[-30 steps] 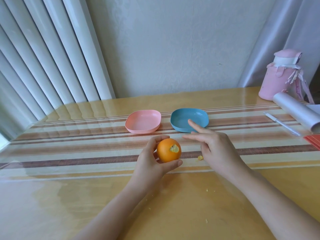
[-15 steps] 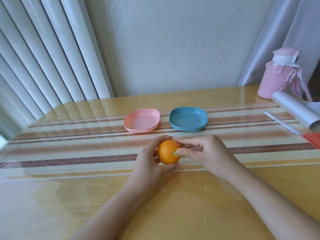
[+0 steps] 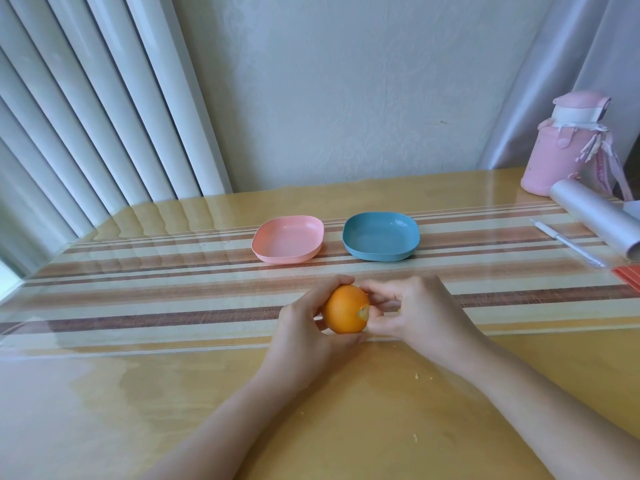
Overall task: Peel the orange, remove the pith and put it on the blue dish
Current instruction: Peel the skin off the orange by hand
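Tabletop (image 3: 138,427), with striped mat (image 3: 173,299) under a clear cover: bears the pink dish (image 3: 287,239) at 11 o'clock and the blue dish (image 3: 379,233) at 1 o'clock of the fruit, neither holding anything. Left hand (image 3: 304,329), grip curled round the orange (image 3: 343,311) near centre frame; right hand (image 3: 415,313), at 3 o'clock of it, grip closed to a pinch at one small pale bare patch (image 3: 363,311): step judged early peeling, rind nearly whole, next move calling for a nail under the rind edge and a steady tear. Hidden: the right fingertips' contact, the fruit's far side, whether it touches the tabletop; yellow flecks (image 3: 417,376) at 5 o'clock too small to identify.
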Demonstrator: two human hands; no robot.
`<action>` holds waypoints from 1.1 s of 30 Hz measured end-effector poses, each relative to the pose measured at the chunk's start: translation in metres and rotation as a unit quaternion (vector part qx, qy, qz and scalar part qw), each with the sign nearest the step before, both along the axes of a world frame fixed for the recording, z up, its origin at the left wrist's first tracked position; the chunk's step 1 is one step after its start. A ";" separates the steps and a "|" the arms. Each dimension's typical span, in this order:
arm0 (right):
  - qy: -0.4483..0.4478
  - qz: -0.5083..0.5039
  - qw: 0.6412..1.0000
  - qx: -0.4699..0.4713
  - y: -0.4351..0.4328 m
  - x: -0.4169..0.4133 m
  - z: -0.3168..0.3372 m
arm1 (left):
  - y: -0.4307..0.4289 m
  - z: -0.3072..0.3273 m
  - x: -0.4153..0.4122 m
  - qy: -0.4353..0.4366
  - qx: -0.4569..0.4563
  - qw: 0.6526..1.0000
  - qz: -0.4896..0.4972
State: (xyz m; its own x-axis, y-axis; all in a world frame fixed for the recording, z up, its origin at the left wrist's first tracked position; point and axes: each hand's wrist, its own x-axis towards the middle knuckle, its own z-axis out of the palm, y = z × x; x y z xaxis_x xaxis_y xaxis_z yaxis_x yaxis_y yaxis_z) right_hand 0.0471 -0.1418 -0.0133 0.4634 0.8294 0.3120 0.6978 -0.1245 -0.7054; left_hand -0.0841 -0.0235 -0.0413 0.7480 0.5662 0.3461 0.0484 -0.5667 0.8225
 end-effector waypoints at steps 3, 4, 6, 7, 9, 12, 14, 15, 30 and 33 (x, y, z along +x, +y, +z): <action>-0.015 0.001 1.000 0.016 0.003 -0.003 -0.004 | 0.001 0.000 -0.001 -0.003 0.000 1.000 -0.001; -0.014 -0.001 1.000 0.024 0.003 -0.003 -0.004 | 0.001 0.000 -0.001 -0.004 -0.004 1.000 -0.001; -0.018 -0.006 0.999 0.042 0.003 -0.002 -0.006 | 0.001 -0.001 -0.001 -0.005 -0.012 1.000 0.000; -0.025 -0.007 0.999 0.048 0.004 -0.002 -0.006 | 0.001 -0.001 -0.001 -0.005 -0.014 1.000 0.000; -0.036 -0.007 0.997 0.060 0.004 -0.002 -0.007 | 0.001 -0.001 -0.001 -0.007 -0.015 1.000 0.002; -0.044 -0.010 0.996 0.071 0.003 -0.003 -0.007 | 0.000 0.000 -0.001 -0.013 -0.020 1.000 0.003; -0.054 -0.011 0.996 0.075 0.003 -0.004 -0.006 | -0.001 0.000 -0.001 -0.015 -0.024 1.000 0.003; -0.056 -0.012 0.995 0.078 0.003 -0.004 -0.006 | -0.001 0.000 -0.001 -0.016 -0.028 0.999 0.002; 0.020 0.071 0.996 -0.039 -0.005 0.014 0.007 | 0.001 0.006 -0.004 0.022 -0.065 0.996 -0.058; -0.097 0.067 0.993 -0.004 -0.003 0.007 0.004 | -0.001 0.006 -0.003 0.014 -0.059 0.997 -0.052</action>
